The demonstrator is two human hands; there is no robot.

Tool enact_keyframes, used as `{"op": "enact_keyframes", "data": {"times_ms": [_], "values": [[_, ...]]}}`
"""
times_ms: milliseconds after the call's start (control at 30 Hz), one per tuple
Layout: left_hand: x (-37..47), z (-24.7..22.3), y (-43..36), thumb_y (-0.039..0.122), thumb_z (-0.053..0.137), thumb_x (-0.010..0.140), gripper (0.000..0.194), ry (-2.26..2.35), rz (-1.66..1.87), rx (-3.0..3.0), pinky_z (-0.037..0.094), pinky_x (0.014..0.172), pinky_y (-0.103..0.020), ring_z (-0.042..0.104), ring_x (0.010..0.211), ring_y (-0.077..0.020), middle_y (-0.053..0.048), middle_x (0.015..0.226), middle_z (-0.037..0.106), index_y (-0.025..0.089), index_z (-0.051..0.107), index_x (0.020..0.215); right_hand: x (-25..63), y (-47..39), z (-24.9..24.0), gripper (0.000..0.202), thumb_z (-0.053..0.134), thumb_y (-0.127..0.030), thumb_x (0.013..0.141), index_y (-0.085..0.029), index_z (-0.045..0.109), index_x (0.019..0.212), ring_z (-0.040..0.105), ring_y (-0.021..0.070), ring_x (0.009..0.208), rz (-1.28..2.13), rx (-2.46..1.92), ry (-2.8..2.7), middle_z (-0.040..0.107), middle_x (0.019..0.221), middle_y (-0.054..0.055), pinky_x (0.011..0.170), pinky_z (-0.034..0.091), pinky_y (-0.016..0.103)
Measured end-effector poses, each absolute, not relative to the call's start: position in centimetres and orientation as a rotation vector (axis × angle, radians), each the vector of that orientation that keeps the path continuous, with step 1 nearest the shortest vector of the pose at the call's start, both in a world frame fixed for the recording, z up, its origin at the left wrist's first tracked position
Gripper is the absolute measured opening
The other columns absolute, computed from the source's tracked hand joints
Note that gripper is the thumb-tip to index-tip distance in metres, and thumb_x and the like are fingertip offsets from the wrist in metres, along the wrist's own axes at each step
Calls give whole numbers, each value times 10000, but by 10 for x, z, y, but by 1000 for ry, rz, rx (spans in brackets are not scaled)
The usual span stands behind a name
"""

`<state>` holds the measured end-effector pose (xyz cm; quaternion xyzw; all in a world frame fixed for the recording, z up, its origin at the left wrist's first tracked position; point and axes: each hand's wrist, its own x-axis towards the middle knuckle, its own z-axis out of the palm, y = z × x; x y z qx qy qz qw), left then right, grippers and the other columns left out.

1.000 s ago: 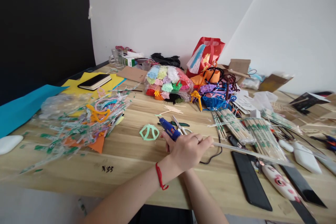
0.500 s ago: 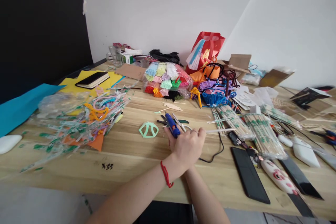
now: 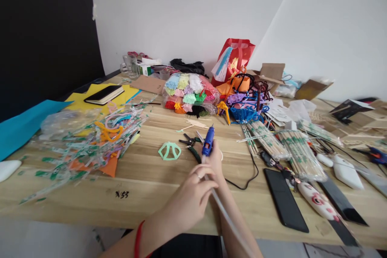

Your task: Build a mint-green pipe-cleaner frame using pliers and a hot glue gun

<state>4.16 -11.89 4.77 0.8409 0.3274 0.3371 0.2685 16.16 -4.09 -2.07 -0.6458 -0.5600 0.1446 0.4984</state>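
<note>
My right hand (image 3: 216, 162) is wrapped round a blue hot glue gun (image 3: 208, 141), its nozzle pointing away from me. My left hand (image 3: 187, 191), with a red cord at the wrist, pinches a long translucent glue stick (image 3: 228, 215). The front of the stick meets the back of the gun; its long tail hangs toward me over my right forearm. A mint-green openwork shape (image 3: 169, 151) lies flat to the left. Just beyond the gun lie black-handled pliers (image 3: 191, 141), and scissors partly hidden by my right hand.
Plastic wrappers and orange scraps (image 3: 99, 149) cover the left side. Bagged coloured pipe cleaners (image 3: 190, 92) and a red bag (image 3: 238, 58) stand at the back. On the right are packs of wooden sticks (image 3: 299, 153), a black phone (image 3: 286, 199) and a black cord (image 3: 242, 187).
My left hand has drawn back toward me, swinging the glue stick from pointing right to lying in line behind the gun. The gun has shifted slightly right and now points away from me.
</note>
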Motion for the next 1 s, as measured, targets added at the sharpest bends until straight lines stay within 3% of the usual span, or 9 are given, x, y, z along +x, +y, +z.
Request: {"op": "enact_keyframes", "data": {"times_ms": [100,167,233,300,333,400,500,733,1000], "values": [[21,38,-118,40,449,790,342,1034,1013,2042,436,998,-380,508,1158,-197,-68,1213,534,238,617,1012,164,-35,-19,162,549,-177,714,-187,476,859,475,153,632,399,-1499,-1482,508,716,-27,594,404,283],[18,30,-113,103,475,789,339,1189,1150,1802,533,847,-353,554,1092,-208,-100,1190,535,217,554,1098,162,-35,-17,168,518,-171,696,-199,447,846,467,169,678,381,-1451,-1542,490,758,-12,626,390,293],[20,23,-105,244,534,807,390,1313,1183,1614,568,645,-308,629,899,-191,-118,1165,557,197,464,1188,161,-36,-16,142,501,-197,717,-207,434,842,463,180,698,378,-1429,-1557,482,780,-2,642,385,299],[24,18,-97,338,487,852,350,1325,1044,1549,512,469,-266,608,559,-135,-52,895,651,187,475,1167,162,-36,-15,127,494,-216,729,-213,428,838,461,183,691,388,-1432,-1540,477,777,-2,640,381,297],[26,18,-93,350,458,870,295,1344,1002,1590,487,456,-260,577,489,-127,-24,769,657,180,526,1102,162,-36,-15,127,494,-222,730,-215,427,837,462,183,686,390,-1442,-1528,477,774,-3,638,379,295],[28,20,-88,323,437,887,242,1425,1016,1755,483,543,-268,597,531,-140,-16,693,666,186,598,1004,164,-36,-15,130,502,-241,732,-218,426,834,465,183,673,383,-1482,-1500,484,766,-5,633,373,292],[29,31,-83,281,458,882,212,1601,1089,1999,459,673,-277,649,729,-170,-39,861,716,221,647,956,165,-35,-17,157,520,-284,730,-226,413,829,461,180,621,380,-1570,-1439,496,722,-18,596,354,280],[37,56,-84,336,470,870,229,1859,799,2131,299,498,-267,633,595,-179,-18,678,708,247,662,783,165,-37,-17,172,516,-288,710,-234,374,791,461,188,594,295,-1650,-1325,502,690,-15,564,335,280],[42,49,-80,303,475,840,186,1810,797,2121,310,504,-264,609,554,-191,-42,595,652,194,587,737,166,-38,-20,169,521,-263,685,-237,371,756,420,167,553,231,-1647,-1316,475,648,-33,536,314,266]]}}
